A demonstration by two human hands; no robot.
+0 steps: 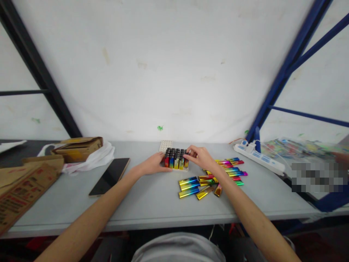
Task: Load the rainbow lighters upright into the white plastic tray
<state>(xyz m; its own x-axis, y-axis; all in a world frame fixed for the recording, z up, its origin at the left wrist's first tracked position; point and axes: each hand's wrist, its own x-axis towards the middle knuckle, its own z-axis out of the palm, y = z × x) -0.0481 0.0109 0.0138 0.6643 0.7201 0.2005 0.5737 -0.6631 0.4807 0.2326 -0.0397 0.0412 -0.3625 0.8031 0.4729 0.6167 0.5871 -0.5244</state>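
A block of upright lighters with black tops and shiny coloured bodies stands in a low white tray on the table. My left hand grips the block's left side, thumb along the lower front. At the right end, my right hand has thumb and forefinger closed on a lighter at its top. Below and around my right forearm lie loose shiny lighter-sized pieces in yellow, blue, red and green. Behind the block sits a white tray with rows of holes.
A dark-screened phone lies left on the grey table. Beyond it are a cardboard box on a white plastic bag and a carton. At right are a power strip, a blue frame post and another person's hand.
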